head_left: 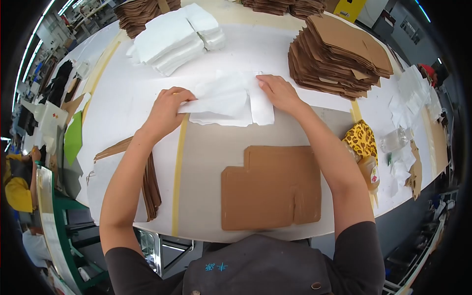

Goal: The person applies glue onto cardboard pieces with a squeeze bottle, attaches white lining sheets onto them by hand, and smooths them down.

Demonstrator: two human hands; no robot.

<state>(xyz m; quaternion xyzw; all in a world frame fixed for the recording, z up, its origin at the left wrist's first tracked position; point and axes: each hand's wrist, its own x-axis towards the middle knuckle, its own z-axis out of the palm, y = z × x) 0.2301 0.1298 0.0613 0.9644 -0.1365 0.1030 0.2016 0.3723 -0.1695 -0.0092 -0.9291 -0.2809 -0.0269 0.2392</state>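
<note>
A white sheet piece [223, 101] with a slit near its right side lies spread between my hands at the middle of the table. My left hand [169, 107] pinches its left edge between thumb and fingers. At the upper right corner, my right hand [280, 93] has its thumb and fingertips closed on the sheet's edge. Nearer to me, a flat brown piece [270, 189] with a notched upper left corner and a slit at its lower right rests on the grey surface [201, 172]. Behind my hands stands a stack of white pieces [172, 39].
Tall brown stack [339, 54] at back right, another [142, 14] at back left. A white-topped stack [115, 182] lies beside my left forearm. On the right are a spotted cloth [361, 137], a glue bottle [368, 172] and a clear bottle [396, 140]. A person [19, 189] is at far left.
</note>
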